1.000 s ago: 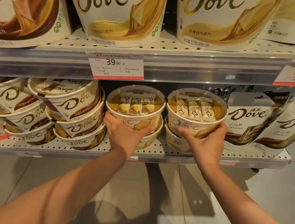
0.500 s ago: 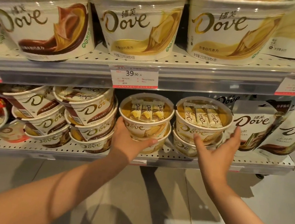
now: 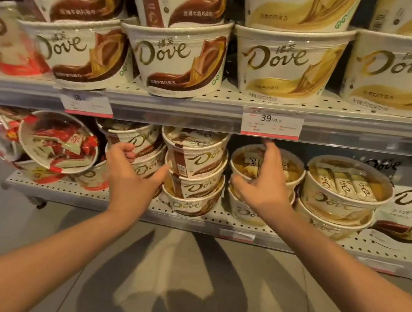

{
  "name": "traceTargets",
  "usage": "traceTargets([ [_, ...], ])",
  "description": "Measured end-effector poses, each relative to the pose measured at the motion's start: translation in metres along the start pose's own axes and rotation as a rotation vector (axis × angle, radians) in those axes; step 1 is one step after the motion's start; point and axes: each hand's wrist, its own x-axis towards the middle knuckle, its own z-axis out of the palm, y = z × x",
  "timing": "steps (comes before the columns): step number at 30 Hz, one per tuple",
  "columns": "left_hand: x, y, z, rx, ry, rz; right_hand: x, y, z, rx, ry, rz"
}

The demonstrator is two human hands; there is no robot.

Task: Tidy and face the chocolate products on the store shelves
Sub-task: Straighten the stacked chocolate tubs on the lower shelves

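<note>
My left hand (image 3: 132, 179) is loosely curled, holding nothing, just beside the brown Dove tub stack (image 3: 194, 173) on the lower shelf (image 3: 215, 221) — right hand (image 3: 262, 184) spread over the yellow tub (image 3: 289, 170), fingers straight.

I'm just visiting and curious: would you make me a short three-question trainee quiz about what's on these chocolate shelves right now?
1. True or false: the right hand is in front of a yellow tub on the lower shelf.
2. What price shows on the clear price tag?
3. The brown tub stack between the hands is: A) tilted B) upright C) fallen off the shelf.

Key: 1 true; 2 39.90; 3 A.
</note>
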Motion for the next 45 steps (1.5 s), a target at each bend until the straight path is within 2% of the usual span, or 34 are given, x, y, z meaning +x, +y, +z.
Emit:
traceTargets([
  [5,0.027,-0.035,-0.015,0.099,0.088,-0.087,0.021,-0.007,0.02,-0.051,-0.191,0.012],
  [8,0.047,-0.057,-0.019,0.084,-0.012,-0.158,0.03,-0.009,0.025,-0.222,-0.262,-0.015],
  [10,0.06,-0.069,-0.016,0.038,-0.099,-0.203,0.034,-0.012,0.03,-0.251,-0.297,0.012],
  [12,0.07,-0.074,-0.011,-0.032,-0.149,-0.269,0.038,-0.016,0.035,-0.16,-0.316,0.057],
  [15,0.081,-0.075,-0.002,-0.041,-0.137,-0.313,0.05,-0.013,0.043,0.037,-0.338,0.115],
  [19,0.089,-0.079,0.006,-0.021,-0.095,-0.307,0.053,-0.019,0.044,0.1,-0.393,0.15],
  [27,0.082,-0.086,-0.011,-0.023,-0.148,-0.177,0.051,-0.017,0.054,0.125,-0.265,0.172],
  [33,0.094,-0.084,-0.025,-0.043,-0.332,-0.171,0.047,-0.019,0.066,0.059,-0.193,0.218],
  [37,0.099,-0.087,-0.031,-0.091,-0.426,-0.19,0.034,-0.026,0.083,0.044,-0.001,0.214],
  [40,0.096,-0.087,-0.029,-0.12,-0.413,-0.184,0.027,-0.031,0.092,0.041,0.1,0.16],
  [45,0.085,-0.088,-0.02,-0.086,-0.308,-0.167,0.027,-0.026,0.072,0.13,-0.049,0.153],
])
